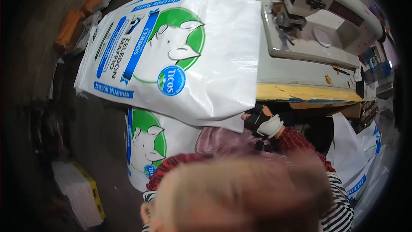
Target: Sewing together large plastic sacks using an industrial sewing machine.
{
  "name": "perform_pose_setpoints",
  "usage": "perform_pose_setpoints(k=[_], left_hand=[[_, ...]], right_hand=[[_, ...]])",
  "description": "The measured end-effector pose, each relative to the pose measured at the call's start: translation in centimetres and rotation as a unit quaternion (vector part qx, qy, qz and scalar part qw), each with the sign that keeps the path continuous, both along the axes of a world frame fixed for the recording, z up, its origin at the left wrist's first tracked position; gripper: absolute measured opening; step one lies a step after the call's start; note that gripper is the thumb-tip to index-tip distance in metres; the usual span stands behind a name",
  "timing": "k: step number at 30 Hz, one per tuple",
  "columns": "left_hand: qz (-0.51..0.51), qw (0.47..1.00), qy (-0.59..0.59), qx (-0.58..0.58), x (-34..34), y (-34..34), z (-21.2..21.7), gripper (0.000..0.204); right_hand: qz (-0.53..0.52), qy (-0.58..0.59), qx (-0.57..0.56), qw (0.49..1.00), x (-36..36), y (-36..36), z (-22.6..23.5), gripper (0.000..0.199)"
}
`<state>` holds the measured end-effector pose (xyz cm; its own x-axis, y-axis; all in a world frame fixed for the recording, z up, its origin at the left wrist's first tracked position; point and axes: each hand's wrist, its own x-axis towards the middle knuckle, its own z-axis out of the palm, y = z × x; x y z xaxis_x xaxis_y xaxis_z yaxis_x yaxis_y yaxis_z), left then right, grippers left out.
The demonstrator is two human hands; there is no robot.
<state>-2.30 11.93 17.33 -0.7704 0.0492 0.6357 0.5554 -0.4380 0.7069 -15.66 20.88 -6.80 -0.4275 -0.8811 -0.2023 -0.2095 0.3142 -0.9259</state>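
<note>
A large white woven sack point(227, 56) with a green circle, a pig drawing and blue bands lies flat across the table's left part, its near edge hanging over the front. At its lower right corner is my right hand point(267, 123), in a black and white fingerless glove, its bent fingers closed at the sack's edge. My left hand does not show; only a red plaid sleeve point(174, 166) does, beside a large blurred shape that covers the lower middle. Below lies a second printed sack point(148, 139), next to shiny mauve cloth point(221, 141).
A white industrial sewing machine point(322, 17) stands at the right on a pale table point(296, 75) with a worn yellow front edge point(300, 93). More white sacks point(356, 150) are heaped at the right. A pale stack point(77, 193) sits on the floor at left, orange bundles point(71, 28) farther back.
</note>
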Motion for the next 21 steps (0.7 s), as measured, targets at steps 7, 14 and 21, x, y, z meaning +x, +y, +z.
perform_pose_setpoints(k=[7, 14, 21], left_hand=[[0.573, 0.583, -0.355, -0.454, -9.0, -9.7, -21.5, 0.039], [0.597, 0.549, -0.301, -0.501, -10.1, -8.8, -24.7, 0.024], [0.623, 0.591, -0.361, -0.362, -9.9, -10.1, -25.5, 0.012]], right_hand=[[0.157, 0.002, -0.13, 0.979, 1.8, -1.4, -1.3, 0.011], [0.219, -0.013, -0.092, 0.971, -1.0, 0.0, 0.7, 0.004], [0.26, 0.325, 0.265, 0.87, -7.9, -1.7, 4.2, 0.022]])
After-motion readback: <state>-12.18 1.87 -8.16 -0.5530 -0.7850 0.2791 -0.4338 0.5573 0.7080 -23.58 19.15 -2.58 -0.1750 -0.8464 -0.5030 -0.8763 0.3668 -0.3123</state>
